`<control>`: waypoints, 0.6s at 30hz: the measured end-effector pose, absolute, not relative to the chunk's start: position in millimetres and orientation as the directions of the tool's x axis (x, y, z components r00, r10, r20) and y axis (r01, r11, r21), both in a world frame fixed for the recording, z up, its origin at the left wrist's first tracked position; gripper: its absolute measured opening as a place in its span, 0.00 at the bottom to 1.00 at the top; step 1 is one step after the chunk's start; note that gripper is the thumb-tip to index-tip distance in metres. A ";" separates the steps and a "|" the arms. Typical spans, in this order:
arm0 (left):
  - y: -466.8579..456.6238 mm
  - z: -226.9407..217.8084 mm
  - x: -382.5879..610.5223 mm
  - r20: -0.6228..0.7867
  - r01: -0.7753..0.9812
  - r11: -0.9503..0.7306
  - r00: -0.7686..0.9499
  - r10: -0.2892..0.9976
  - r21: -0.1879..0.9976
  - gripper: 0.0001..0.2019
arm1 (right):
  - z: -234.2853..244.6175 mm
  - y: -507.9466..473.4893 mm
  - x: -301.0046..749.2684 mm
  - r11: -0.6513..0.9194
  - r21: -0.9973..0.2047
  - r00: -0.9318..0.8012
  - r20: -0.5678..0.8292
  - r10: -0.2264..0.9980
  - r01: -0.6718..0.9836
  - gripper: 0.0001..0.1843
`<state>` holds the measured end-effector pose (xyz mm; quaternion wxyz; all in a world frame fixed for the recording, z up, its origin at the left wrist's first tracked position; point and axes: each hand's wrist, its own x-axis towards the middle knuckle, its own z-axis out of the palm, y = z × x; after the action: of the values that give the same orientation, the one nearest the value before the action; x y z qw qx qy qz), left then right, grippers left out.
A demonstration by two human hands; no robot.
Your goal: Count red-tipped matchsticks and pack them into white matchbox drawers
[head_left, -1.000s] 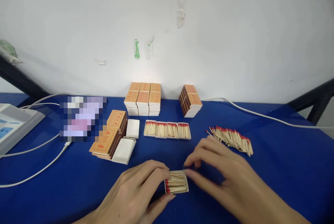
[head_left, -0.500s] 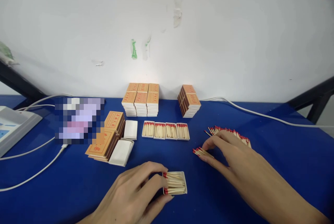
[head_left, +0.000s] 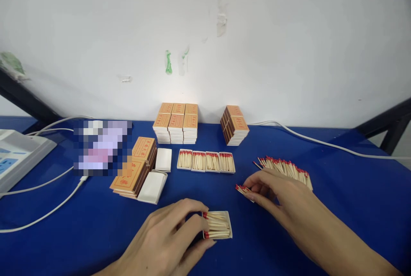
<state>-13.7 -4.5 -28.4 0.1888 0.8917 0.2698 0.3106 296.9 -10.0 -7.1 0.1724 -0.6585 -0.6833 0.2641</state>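
My left hand [head_left: 173, 235] grips a white matchbox tray [head_left: 230, 225] at its left end, thumb and fingers on opposite sides. Red-tipped matches [head_left: 218, 224] lie lengthwise in that tray, heads to the left, some under my fingers. To the right, my right hand [head_left: 272, 194] pinches a small bunch of matches [head_left: 243, 189] between thumb and fingers, low over the blue table, heads pointing left. Just behind this hand lies a loose pile of matches [head_left: 290, 167], partly covered by it. Several filled matchbox trays [head_left: 205, 161] stand in a row farther back.
Stacked matchboxes [head_left: 176, 122] and a smaller stack [head_left: 235, 125] stand by the wall. Orange matchbox sleeves [head_left: 133, 171] and white trays [head_left: 152, 187] lie on the left. A pixelated object [head_left: 104, 145], white cables [head_left: 48, 229] and a grey-white device [head_left: 22, 151] are farther left.
My right hand has shifted slightly left with its bunch of matches, showing more of the loose pile. My left hand keeps its hold on the tray. The whole view has shifted a little.
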 end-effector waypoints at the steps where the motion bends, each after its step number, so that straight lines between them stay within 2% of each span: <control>1: -5.0 -28.5 -13.8 0.453 0.362 -0.784 0.662 0.597 0.504 0.03 | -6.3 -9.8 296.7 -0.009 -0.591 -0.073 -0.114 0.991 0.807 0.16; 12: -2.4 -28.1 -13.7 0.443 0.370 -0.784 0.668 0.597 0.498 0.03 | 9.9 -9.7 301.7 -0.039 -0.621 -0.033 -0.105 0.994 0.783 0.18; 18: -4.7 -28.4 -15.1 0.445 0.370 -0.782 0.665 0.600 0.501 0.03 | 0.8 -9.0 307.9 0.007 -0.565 -0.076 -0.098 0.992 0.825 0.13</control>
<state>-15.1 -4.7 -28.4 0.1876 0.8928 0.2718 0.3062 307.9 -9.0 0.8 0.1674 -0.6588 -0.6897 0.2498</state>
